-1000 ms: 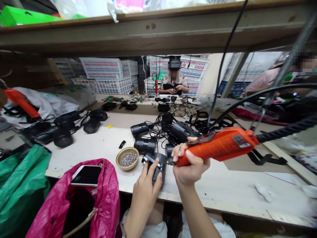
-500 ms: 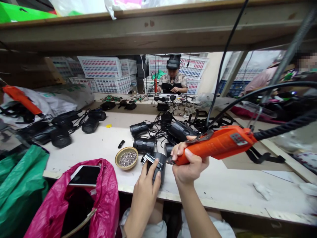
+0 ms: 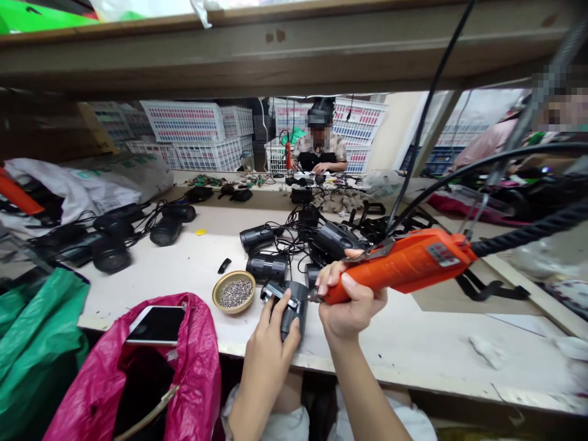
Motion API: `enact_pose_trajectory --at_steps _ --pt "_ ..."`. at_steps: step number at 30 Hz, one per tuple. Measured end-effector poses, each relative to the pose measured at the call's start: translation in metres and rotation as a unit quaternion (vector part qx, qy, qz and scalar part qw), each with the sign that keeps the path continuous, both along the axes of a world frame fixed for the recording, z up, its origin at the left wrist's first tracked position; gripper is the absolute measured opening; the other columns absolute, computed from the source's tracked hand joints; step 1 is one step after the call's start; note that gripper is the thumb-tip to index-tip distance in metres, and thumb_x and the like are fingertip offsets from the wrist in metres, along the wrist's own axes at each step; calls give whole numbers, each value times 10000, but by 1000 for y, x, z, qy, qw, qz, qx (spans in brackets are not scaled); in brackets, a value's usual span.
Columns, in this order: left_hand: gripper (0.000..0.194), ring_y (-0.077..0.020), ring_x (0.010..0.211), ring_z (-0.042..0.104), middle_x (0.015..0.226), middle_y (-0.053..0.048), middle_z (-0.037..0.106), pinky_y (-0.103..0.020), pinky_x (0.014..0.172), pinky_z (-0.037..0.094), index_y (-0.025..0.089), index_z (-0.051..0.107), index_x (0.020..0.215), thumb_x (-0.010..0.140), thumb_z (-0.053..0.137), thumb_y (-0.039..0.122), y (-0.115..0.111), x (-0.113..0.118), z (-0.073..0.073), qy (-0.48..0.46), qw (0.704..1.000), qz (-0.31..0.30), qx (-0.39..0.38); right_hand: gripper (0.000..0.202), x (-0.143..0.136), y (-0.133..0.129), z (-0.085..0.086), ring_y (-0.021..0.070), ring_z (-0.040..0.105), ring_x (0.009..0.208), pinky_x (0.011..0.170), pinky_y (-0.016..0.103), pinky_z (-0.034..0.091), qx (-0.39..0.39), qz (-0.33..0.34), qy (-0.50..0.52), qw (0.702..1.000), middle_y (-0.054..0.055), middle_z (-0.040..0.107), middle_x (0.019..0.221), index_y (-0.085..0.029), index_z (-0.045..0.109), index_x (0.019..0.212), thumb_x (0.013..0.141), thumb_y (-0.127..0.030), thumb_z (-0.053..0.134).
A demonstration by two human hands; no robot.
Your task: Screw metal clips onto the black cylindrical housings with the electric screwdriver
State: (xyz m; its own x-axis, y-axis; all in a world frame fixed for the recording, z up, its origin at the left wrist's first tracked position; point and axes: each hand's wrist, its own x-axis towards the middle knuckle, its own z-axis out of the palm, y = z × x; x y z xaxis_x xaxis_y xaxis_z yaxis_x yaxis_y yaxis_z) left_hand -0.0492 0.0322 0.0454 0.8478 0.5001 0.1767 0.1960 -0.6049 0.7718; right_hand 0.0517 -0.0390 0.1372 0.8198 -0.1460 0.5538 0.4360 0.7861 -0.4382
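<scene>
My right hand (image 3: 351, 300) is wrapped round an orange electric screwdriver (image 3: 395, 266), held almost level with its tip pointing left. The tip meets the right side of a black device housing (image 3: 296, 304) near the table's front edge. My left hand (image 3: 273, 331) grips that housing from the left, fingers over its top and thumb along its near side. Part of the housing is hidden under the fingers. Just left of it stands a bowl of small metal screws (image 3: 235, 293). A small black part (image 3: 225, 266) lies behind the bowl.
Black cylindrical devices with cables (image 3: 266, 267) lie behind my hands, more (image 3: 113, 251) at the left. A pink bag (image 3: 202, 331) with a phone (image 3: 156, 324) on it stands front left. A shelf beam (image 3: 229, 58) crosses overhead. A co-worker (image 3: 320, 144) sits opposite.
The hands, housing and screwdriver stay almost in place. My left thumb has shifted slightly on the housing. The view has tilted a little, and the orange tool at far left has swung leftward.
</scene>
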Motion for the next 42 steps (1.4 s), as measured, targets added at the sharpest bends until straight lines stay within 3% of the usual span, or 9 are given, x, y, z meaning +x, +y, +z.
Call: enact_pose_trajectory --at_steps 4,12,21,25,32,37,42 --pt "530 -318 1309 554 1488 -125 495 -564 1063 503 287 457 1488 992 405 466 -1 1 1 -4 1000 4 -5 80 -1 1 2 136 458 417 426 206 409 -7 -8 1 1000 -9 531 602 -177 676 827 766 -167 624" --pt "508 -317 1306 560 1501 -95 466 -558 1043 520 349 434 1501 1004 412 452 -2 0 -1 8 1000 10 7 154 -4 6 2 143 451 407 428 222 417 -18 -1 18 1000 -15 524 596 -170 678 902 756 -189 632" --pt "510 -331 1302 564 1505 -103 462 -566 1018 534 333 450 1494 1000 404 447 -4 0 3 14 1000 16 8 164 -2 8 -5 129 462 429 463 221 434 -32 23 13 999 -20 535 636 -174 660 942 780 -199 648" --pt "504 -326 1305 565 1508 -101 466 -542 1014 540 337 452 1495 1001 421 431 -3 0 2 10 1000 14 17 193 3 10 -3 120 450 414 419 192 394 -93 80 7 992 -30 526 627 -163 641 970 794 -241 659" --pt "473 -300 1342 543 1496 -120 496 -499 1060 513 287 486 1450 998 447 423 -2 3 2 -13 1000 2 5 235 13 21 10 103 410 370 350 175 339 -209 214 8 954 -33 533 589 -136 616 875 718 -294 687" --pt "452 -270 1322 564 1405 -118 581 -477 1099 488 258 492 1425 1008 434 425 1 5 3 -37 999 -4 0 244 17 23 5 95 392 366 347 161 347 -207 250 18 946 -36 529 563 -129 627 872 700 -289 694" --pt "547 -289 1318 587 1419 -126 597 -502 1097 497 232 484 1413 980 418 560 16 5 -13 -21 1000 -14 0 232 12 24 1 104 369 356 343 165 337 -190 239 21 952 -48 495 521 -160 589 842 671 -312 627"
